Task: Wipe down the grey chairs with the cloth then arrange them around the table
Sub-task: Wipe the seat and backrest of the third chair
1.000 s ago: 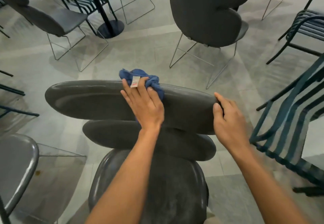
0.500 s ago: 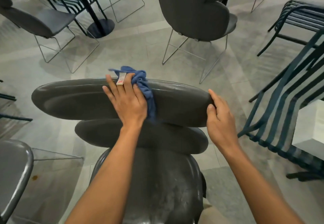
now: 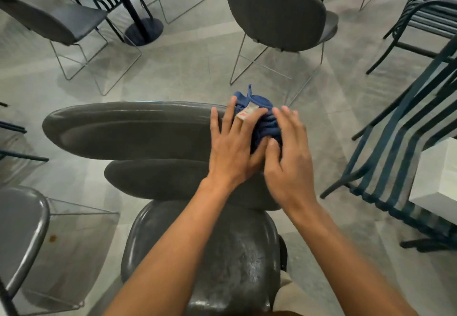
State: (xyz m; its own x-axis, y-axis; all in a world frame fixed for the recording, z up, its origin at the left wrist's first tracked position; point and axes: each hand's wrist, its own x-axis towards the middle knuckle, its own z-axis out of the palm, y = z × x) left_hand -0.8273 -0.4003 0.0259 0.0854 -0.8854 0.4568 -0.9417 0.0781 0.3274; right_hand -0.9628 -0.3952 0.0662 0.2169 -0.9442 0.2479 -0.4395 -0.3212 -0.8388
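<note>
A grey chair stands right below me, its wide top backrest pad [image 3: 128, 130] across the middle and its seat [image 3: 235, 266] under my forearms. A crumpled blue cloth [image 3: 264, 128] with a white label lies on the right end of that pad. My left hand [image 3: 232, 147] presses on the cloth's left side with fingers spread. My right hand [image 3: 289, 160], slightly blurred, covers the cloth's right side, thumb against its near edge and fingers over the top. Most of the cloth is hidden beneath both hands.
Another grey chair [image 3: 279, 19] faces away ahead, and one more [image 3: 54, 19] stands far left by a table's black pedestal base [image 3: 143, 31]. Dark teal slatted chairs [image 3: 395, 155] and a white table corner [image 3: 435, 175] crowd the right. A grey chair back [image 3: 19, 229] is near left.
My left hand slid the cloth rightwards along the backrest top to its right end. My right hand left the pad's edge and came onto the cloth.
</note>
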